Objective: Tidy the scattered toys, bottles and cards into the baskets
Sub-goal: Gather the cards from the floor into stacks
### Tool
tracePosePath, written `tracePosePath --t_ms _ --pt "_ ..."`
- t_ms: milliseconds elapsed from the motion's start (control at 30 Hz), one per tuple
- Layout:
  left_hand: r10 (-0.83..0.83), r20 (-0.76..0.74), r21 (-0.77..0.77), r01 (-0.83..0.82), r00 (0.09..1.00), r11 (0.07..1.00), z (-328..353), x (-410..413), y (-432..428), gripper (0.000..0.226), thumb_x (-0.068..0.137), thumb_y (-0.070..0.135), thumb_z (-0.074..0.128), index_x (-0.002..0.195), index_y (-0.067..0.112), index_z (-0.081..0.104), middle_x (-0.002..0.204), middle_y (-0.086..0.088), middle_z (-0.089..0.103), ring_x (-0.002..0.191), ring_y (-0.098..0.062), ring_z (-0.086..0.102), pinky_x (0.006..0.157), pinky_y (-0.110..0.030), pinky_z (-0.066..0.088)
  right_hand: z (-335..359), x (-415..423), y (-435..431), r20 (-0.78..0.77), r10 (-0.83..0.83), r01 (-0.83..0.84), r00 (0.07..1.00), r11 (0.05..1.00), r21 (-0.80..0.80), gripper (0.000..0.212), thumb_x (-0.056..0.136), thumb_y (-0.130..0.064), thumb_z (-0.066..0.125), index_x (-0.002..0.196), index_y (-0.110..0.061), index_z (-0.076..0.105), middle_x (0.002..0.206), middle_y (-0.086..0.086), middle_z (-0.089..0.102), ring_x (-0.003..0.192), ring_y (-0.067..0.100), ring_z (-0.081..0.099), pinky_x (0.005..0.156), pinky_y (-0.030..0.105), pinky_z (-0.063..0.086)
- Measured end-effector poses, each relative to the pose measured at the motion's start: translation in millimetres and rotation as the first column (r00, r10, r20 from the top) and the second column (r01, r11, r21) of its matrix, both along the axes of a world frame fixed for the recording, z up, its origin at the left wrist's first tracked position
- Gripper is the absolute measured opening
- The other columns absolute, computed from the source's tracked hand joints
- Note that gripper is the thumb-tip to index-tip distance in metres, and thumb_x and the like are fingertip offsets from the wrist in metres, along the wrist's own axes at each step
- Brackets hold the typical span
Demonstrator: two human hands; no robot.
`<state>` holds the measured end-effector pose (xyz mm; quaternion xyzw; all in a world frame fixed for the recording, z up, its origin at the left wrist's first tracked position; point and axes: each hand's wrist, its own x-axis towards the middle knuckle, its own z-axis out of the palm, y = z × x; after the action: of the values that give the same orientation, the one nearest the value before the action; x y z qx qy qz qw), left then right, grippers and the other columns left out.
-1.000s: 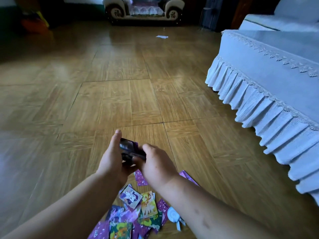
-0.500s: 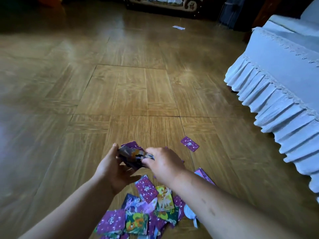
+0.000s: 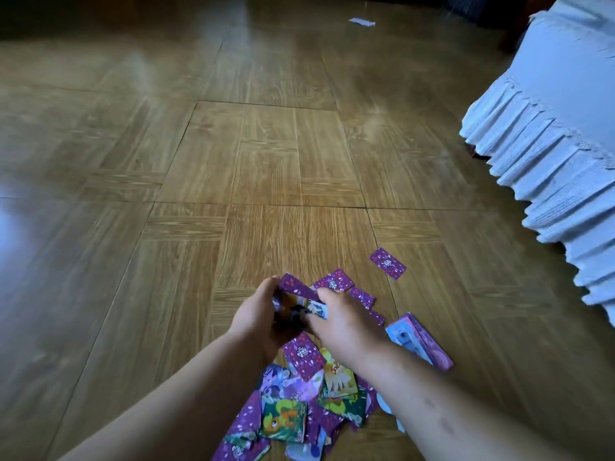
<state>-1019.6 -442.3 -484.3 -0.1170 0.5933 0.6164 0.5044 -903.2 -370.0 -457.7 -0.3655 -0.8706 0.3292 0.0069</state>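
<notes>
Currently we gather cards: left hand (image 3: 258,322) and right hand (image 3: 346,327) both clasp small stack of cards (image 3: 301,299), held just above floor (image 3: 266,154). Loose card pile (image 3: 299,404) lies at 6 o'clock beneath our wrists; single purple card (image 3: 387,263) apart at 2 o'clock; pale booklet (image 3: 419,341) just right of right wrist. No basket in view. Next move, we judge: square stack, scoop remaining cards, then locate basket. Wood-pattern floor, glossy; frilled white bed skirt (image 3: 549,161) at 3 o'clock; white scrap (image 3: 361,21) far at 12 o'clock.
</notes>
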Motion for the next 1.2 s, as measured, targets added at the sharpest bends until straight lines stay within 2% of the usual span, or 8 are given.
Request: tracePosePath --t_ms 133,233,400,600,700,833,1067,1200 --pt "-0.18 -0.071 0.046 0.183 0.981 0.982 5 3 -8 0.068 0.078 0.064 0.066 0.108 0.003 0.065 0.085 -0.018 0.073 0.074 -0.028 0.071 0.085 -0.047 0.057 -3 1 1 0.012 -0.017 0.017 1.0 1.0 0.019 0.018 0.093 -0.029 0.06 0.087 -0.026 0.043 0.081 -0.007 0.052 0.073 0.015 0.048 0.046 0.015 0.028" --pt "-0.134 -0.177 0.022 0.14 0.975 0.99 8 8 -1 0.086 0.068 0.058 0.079 0.131 0.013 0.043 0.105 -0.02 0.07 0.078 -0.027 0.071 0.075 -0.043 0.061 -4 -4 -8 0.008 0.036 -0.036 0.999 0.996 0.086 0.021 0.092 -0.023 0.061 0.111 -0.021 0.05 0.101 -0.001 0.057 0.09 0.02 0.058 0.067 0.031 0.047" --pt "0.037 -0.009 0.095 -0.036 0.999 0.995 7 2 1 0.047 0.086 0.053 0.062 0.102 0.009 0.055 0.09 -0.021 0.069 0.076 -0.034 0.067 0.073 -0.042 0.054 -4 -5 -11 -0.069 -0.023 0.022 0.997 1.0 -0.014 0.026 0.092 -0.024 0.061 0.117 -0.026 0.053 0.106 -0.004 0.066 0.094 0.019 0.063 0.075 0.034 0.05" --pt "0.013 0.189 0.175 -0.046 0.982 0.983 3 -7 -11 0.077 0.094 0.064 0.032 0.12 -0.003 0.061 0.109 -0.025 0.069 0.097 -0.038 0.064 0.092 -0.048 0.045 -2 7 -4 -0.069 -0.071 0.068 0.995 0.997 -0.044 0.029 0.095 -0.03 0.057 0.122 -0.02 0.056 0.11 -0.002 0.067 0.086 0.012 0.06 0.059 0.022 0.036" --pt "0.056 0.196 0.182 -0.093 0.979 0.979 3 -9 -10 0.056 0.102 0.044 0.035 0.113 -0.004 0.061 0.095 -0.024 0.072 0.093 -0.039 0.068 0.084 -0.051 0.053 3 7 -6 -0.073 -0.063 0.061 0.995 0.997 -0.037 0.035 0.096 -0.031 0.055 0.128 -0.019 0.053 0.119 -0.001 0.064 0.105 0.018 0.06 0.072 0.024 0.039" --pt "0.009 0.141 0.104 -0.023 0.99 0.994 -3 -2 -9 0.043 0.106 0.035 0.033 0.102 0.005 0.064 0.076 -0.013 0.07 0.065 -0.027 0.072 0.068 -0.045 0.057 4 3 -9 -0.076 -0.061 0.058 0.995 0.998 -0.039 0.017 0.093 -0.032 0.058 0.101 -0.02 0.049 0.095 -0.001 0.063 0.087 0.023 0.06 0.069 0.033 0.045" --pt "-0.075 0.056 0.157 0.065 0.996 0.985 9 2 -8 0.054 0.082 0.047 0.07 0.113 0.003 0.066 0.094 -0.019 0.072 0.082 -0.032 0.071 0.079 -0.049 0.057 0 5 -14 -0.113 0.095 -0.094 0.989 0.995 0.013 0.087 0.091 -0.01 0.055 0.148 -0.048 0.001 0.149 -0.012 0.04 0.116 0.015 0.057 0.081 0.03 0.048" --pt "-0.084 0.024 0.108 0.081 0.996 0.991 5 8 -5 0.026 0.092 0.027 0.064 0.099 0.003 0.065 0.068 -0.015 0.068 0.062 -0.028 0.067 0.071 -0.042 0.057 -8 4 -13 -0.077 0.106 -0.098 0.991 0.99 0.103 0.069 0.09 -0.008 0.059 0.143 -0.035 0.024 0.136 -0.003 0.039 0.107 0.022 0.059 0.08 0.041 0.051"
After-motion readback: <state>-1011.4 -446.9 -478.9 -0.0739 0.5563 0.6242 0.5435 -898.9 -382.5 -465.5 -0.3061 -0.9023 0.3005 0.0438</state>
